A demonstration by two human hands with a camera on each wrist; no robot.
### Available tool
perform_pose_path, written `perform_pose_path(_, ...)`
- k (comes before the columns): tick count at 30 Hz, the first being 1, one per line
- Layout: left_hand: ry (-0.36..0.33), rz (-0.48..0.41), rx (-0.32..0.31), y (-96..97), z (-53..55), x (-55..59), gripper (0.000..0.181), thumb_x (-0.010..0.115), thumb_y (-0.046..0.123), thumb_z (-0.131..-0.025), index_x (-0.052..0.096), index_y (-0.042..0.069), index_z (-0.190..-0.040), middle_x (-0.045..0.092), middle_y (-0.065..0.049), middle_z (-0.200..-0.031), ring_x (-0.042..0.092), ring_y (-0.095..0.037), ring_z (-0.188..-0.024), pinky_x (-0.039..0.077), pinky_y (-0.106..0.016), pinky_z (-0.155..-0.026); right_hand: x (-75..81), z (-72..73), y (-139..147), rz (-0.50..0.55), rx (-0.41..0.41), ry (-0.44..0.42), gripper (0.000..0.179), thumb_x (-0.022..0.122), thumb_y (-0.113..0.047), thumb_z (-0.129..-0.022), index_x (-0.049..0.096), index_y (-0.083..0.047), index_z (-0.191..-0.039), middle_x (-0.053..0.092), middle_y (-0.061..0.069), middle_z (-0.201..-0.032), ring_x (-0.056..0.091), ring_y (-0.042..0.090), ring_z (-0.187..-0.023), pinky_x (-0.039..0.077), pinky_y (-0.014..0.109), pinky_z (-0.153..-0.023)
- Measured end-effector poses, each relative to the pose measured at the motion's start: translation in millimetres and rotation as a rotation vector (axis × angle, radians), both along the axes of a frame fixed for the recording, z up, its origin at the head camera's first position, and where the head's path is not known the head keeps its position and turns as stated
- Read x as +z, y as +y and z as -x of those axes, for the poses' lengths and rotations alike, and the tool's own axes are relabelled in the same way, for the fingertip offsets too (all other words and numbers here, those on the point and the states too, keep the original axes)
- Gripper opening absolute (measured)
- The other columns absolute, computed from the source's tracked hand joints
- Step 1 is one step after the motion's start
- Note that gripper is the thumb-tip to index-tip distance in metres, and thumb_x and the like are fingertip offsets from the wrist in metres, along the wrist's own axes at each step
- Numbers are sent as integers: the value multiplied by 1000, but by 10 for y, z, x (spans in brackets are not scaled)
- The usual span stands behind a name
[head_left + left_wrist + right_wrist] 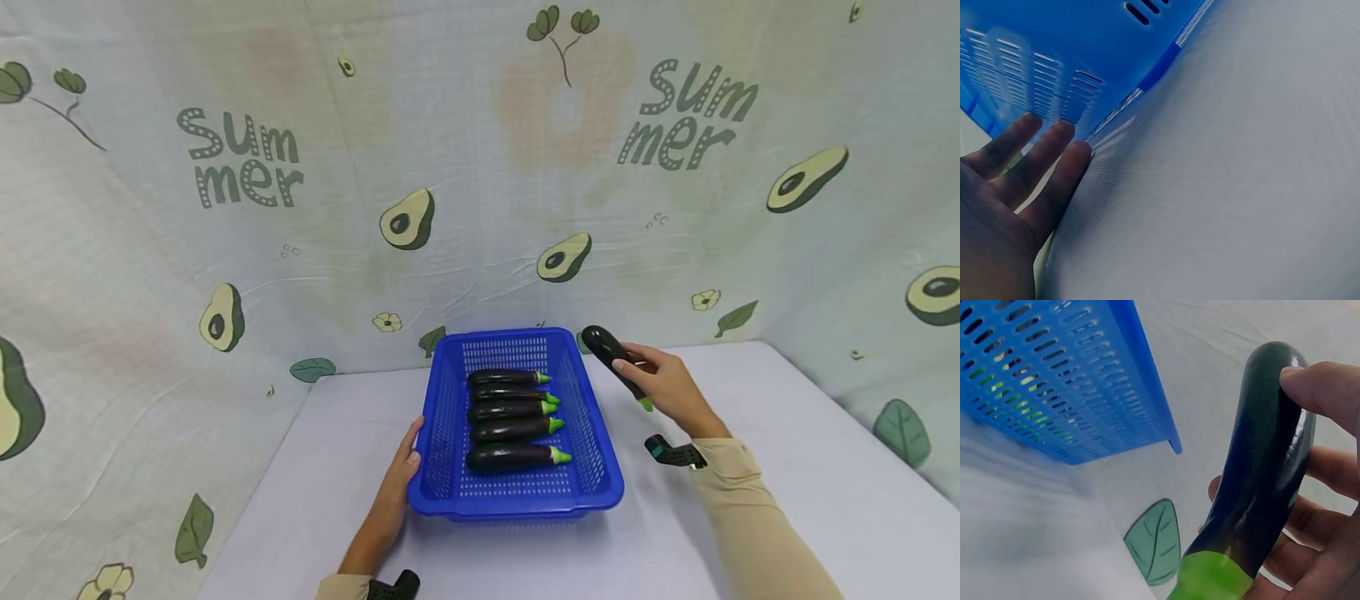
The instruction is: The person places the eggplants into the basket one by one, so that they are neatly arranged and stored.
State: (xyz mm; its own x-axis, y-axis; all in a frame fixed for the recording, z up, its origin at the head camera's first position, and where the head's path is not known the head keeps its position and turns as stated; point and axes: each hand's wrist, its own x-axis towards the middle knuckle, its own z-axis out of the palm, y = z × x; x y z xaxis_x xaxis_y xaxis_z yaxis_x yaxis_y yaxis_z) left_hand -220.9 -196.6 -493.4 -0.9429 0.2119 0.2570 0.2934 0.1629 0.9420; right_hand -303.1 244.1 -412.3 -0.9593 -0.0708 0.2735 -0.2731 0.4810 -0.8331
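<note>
A blue plastic basket (517,507) stands on the white table, with several dark eggplants (510,431) lying in it in a column, green stems to the right. To the basket's right my right hand (670,387) grips another eggplant (609,350) between thumb and fingers, above the table. In the right wrist view that eggplant (1260,462) is glossy, its green stem end pointing down. My left hand (400,483) rests against the basket's left side. The left wrist view shows its straight fingertips (1063,134) at the slotted wall (1110,37).
The white tabletop (300,500) extends on both sides of the basket. Behind it hangs a pale cloth (480,167) printed with avocados, leaves and lettering. A dark strap device (675,452) sits at the right wrist, another (395,586) at the left.
</note>
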Motion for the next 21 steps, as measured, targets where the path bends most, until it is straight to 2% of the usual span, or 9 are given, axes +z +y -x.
perform_pose_path(8, 22, -4, -16, 30, 22, -26, 54, 26, 33, -108, 18, 30, -161, 12, -6, -167, 8, -34, -152, 4, -66, -114, 41, -56, -38, 28, 27, 4, 69, 64, -44, -97, 46, -3, -149, 59, 23, -133, 60, 35, -116, 55, 26, -77)
perform_pose_path(12, 0, -3, -21, 18, 26, -22, 55, 27, 36, -108, 18, 31, -161, 11, -5, -167, 7, -35, -152, 4, -67, -114, 49, -63, -83, 37, 37, 18, 67, 65, -43, -97, 47, -3, -148, 60, 22, -133, 60, 35, -117, 55, 27, -79)
perform_pose_path(17, -43, -8, 14, -29, -18, -6, 55, 29, 38, -107, 19, 32, -161, 11, -4, -167, 6, -36, -152, 3, -70, -112, 35, -31, -180, 58, 115, 7, 62, 65, -40, -98, 50, -4, -146, 61, 21, -132, 61, 34, -115, 55, 30, -80)
perform_pose_path(21, -48, -9, 1, -19, -4, 0, 55, 29, 38, -107, 18, 34, -161, 10, -2, -167, 4, -34, -152, 3, -69, -113, 66, -27, -194, 59, 112, 23, 60, 65, -39, -98, 51, -3, -144, 62, 20, -131, 62, 33, -113, 55, 29, -78)
